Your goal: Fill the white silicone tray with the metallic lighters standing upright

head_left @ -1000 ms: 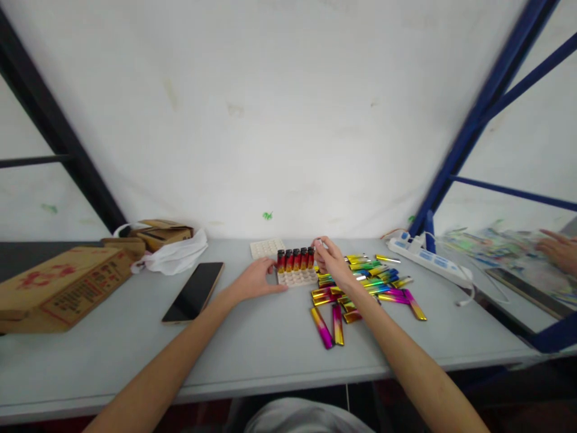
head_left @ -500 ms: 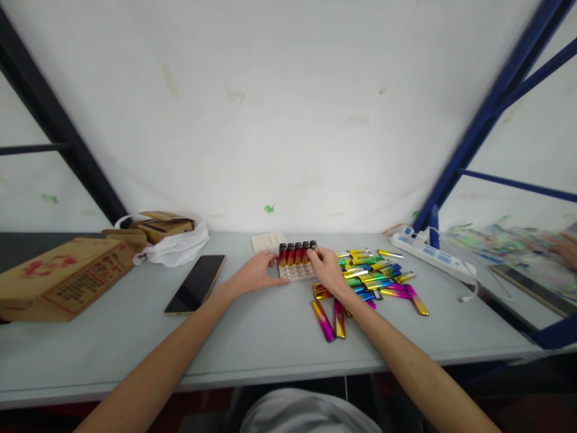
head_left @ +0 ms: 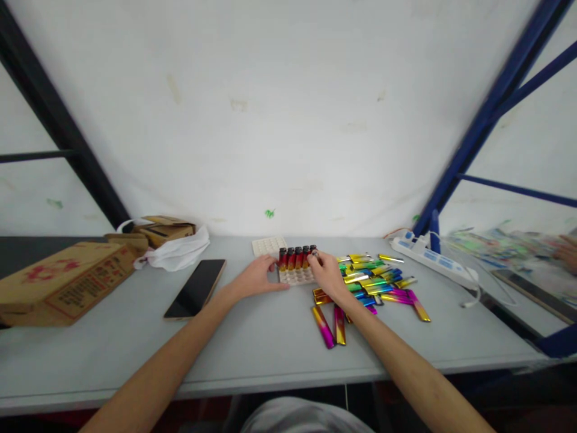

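A white tray with rows of holes (head_left: 295, 276) lies on the table, and a row of dark-topped red lighters (head_left: 298, 258) stands upright along its back. My left hand (head_left: 256, 279) is cupped round the tray's left end, thumb along the front edge and fingers by the leftmost lighter. At the right end of the row, my right hand (head_left: 328, 273) has its fingers closed on a lighter, mostly hidden behind them. Beside that hand spreads a pile of shiny lighters (head_left: 374, 282) in gold, green, blue and magenta.
Behind my left hand is a second white tray (head_left: 268, 245). A phone (head_left: 196, 288), a white plastic bag (head_left: 178, 249) and a cardboard box (head_left: 63, 279) lie to the left. On the right are a power strip (head_left: 435, 261) and, past the blue frame, another person's hand (head_left: 565, 252).
The view has tilted slightly, so everything sits a little lower. My right hand remains at the right end of the row, its fingers slightly shifted. My left hand stays at the tray.
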Demonstrator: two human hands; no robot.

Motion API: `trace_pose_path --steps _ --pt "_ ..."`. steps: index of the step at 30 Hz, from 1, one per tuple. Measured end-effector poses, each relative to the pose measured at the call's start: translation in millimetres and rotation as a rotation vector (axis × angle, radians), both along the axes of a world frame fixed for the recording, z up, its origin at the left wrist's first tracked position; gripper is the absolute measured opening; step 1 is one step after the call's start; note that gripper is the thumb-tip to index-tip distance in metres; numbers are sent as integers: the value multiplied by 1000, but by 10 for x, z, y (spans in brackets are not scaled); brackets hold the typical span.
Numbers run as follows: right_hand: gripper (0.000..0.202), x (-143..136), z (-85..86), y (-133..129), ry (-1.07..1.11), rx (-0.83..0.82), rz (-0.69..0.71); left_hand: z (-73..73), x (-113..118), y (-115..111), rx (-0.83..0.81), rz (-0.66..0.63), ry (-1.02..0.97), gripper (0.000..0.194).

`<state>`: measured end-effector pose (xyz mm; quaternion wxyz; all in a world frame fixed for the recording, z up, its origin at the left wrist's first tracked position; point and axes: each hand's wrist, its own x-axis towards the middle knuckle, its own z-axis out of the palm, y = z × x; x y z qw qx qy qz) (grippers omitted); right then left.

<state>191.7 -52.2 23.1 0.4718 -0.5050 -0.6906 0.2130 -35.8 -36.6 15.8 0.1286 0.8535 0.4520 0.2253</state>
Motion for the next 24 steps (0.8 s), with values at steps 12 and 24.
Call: trace_pose_path --steps 12,24 --pt "35 -66 75 -1 -328 265 191 -32 -16 10 12 7 -7 67" --pt "29 -240 -139 78 -499 199 284 -52 -23 1 17 10 3 61"
